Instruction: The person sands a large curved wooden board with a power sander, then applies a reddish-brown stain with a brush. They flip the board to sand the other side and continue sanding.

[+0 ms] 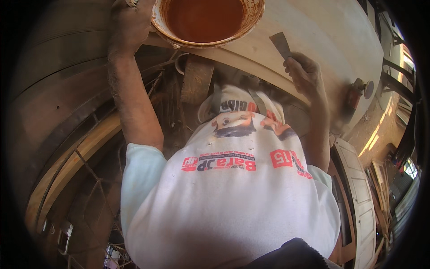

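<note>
Pale board (pixel 331 40) in the upper right bears no visible reddish-brown coat, so work with the liquid (pixel 204 20) seems largely left. Left hand (pixel 130 31) apparently grasps the bucket (pixel 215 44), top centre; right hand (pixel 304 74) pinches a flat scraper (pixel 280 45).

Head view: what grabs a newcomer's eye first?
The bucket of reddish-brown liquid at the top edge, with the left hand against its left side. Then the flat, dark scraper in the right hand, right of the bucket. The white printed shirt fills the lower middle.
</note>
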A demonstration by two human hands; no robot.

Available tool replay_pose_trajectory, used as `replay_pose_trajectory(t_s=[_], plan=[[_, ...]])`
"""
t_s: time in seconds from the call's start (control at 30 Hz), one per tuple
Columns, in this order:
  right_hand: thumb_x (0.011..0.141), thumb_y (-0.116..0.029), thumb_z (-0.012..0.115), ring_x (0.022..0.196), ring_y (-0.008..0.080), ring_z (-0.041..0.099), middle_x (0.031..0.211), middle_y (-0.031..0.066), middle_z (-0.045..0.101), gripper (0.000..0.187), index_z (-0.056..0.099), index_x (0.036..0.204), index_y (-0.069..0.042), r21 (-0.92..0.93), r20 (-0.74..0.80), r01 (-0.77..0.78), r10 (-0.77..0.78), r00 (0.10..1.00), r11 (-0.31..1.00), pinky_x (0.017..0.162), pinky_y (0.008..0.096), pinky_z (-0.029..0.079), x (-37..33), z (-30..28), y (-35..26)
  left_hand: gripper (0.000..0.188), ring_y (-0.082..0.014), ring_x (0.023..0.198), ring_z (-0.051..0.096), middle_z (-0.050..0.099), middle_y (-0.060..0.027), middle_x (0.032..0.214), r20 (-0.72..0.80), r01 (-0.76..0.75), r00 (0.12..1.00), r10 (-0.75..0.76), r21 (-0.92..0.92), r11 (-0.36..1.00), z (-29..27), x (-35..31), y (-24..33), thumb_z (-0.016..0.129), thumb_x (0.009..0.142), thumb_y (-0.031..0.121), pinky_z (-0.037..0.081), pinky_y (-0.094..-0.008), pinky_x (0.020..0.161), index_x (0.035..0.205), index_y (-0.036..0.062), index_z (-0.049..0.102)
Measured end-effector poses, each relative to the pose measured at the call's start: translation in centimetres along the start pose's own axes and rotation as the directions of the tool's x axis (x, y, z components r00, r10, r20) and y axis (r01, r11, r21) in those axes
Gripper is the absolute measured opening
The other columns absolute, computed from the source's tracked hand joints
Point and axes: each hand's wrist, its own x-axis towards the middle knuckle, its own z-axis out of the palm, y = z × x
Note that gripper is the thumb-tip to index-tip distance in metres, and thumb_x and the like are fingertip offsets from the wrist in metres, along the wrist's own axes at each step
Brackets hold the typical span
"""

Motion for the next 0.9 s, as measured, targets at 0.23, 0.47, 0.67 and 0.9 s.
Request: replay_pose_trajectory(t_s=[0.23, 0.47, 0.67, 0.9], plan=[[0.100, -0.019, 0.060, 0.085, 0.0135, 0.064, 0.092, 0.0048, 0.071, 0.031, 0.071, 0.121, 0.001, 0.104, -0.061, 0.095, -0.089, 0.994, 0.990, 0.081, 0.0319, 0.052, 0.5, 3.7, 5.5, 0.036, -0.0169, 0.116, 0.063, 0.068, -0.0082, 0.130, 0.026, 0.027, 0.999, -0.026, -0.063, 0.998, 0.1, -0.2, -0.8, 0.059, 0.104, 0.011, 0.049, -0.0334, 0.102, 0.135, -0.0051, 0.062], [0.099, -0.013, 0.061, 0.083, 0.0207, 0.066, 0.098, 0.0101, 0.071, 0.030, 0.069, 0.126, -0.004, -0.098, -0.179, 0.227, -0.242, 0.954, 0.969, 0.080, 0.0320, 0.052, -0.4, 5.7, 5.8, 0.037, -0.0169, 0.117, 0.063, 0.068, -0.0095, 0.129, 0.027, 0.005, 1.000, -0.004, -0.029, 1.000, 0.3, -0.2, -0.6, 0.058, 0.104, 0.015, 0.049, -0.0327, 0.102, 0.134, -0.0064, 0.062], [0.092, -0.007, 0.066, 0.092, 0.0288, 0.067, 0.099, 0.0089, 0.068, 0.038, 0.069, 0.129, -0.015, -0.473, -0.205, 0.382, -0.521, 0.828, 0.794, 0.080, 0.0403, 0.054, -0.2, 6.9, 6.8, 0.036, -0.0168, 0.115, 0.063, 0.069, -0.0092, 0.128, 0.077, 0.052, 0.996, -0.048, -0.050, 0.997, 0.5, -0.1, 0.5, 0.058, 0.104, 0.016, 0.050, -0.0323, 0.101, 0.132, -0.0069, 0.063], [0.086, -0.009, 0.070, 0.103, 0.0277, 0.063, 0.109, 0.0050, 0.065, 0.054, 0.064, 0.138, -0.021, -0.729, -0.091, 0.332, -0.566, 0.820, 0.598, 0.086, 0.0399, 0.054, -1.1, 7.8, 6.6, 0.035, -0.0165, 0.114, 0.064, 0.070, -0.0084, 0.126, 0.069, -0.005, 0.998, 0.010, -0.077, 0.997, 0.6, 0.2, -0.3, 0.057, 0.104, 0.014, 0.050, -0.0315, 0.100, 0.130, -0.0067, 0.064]])
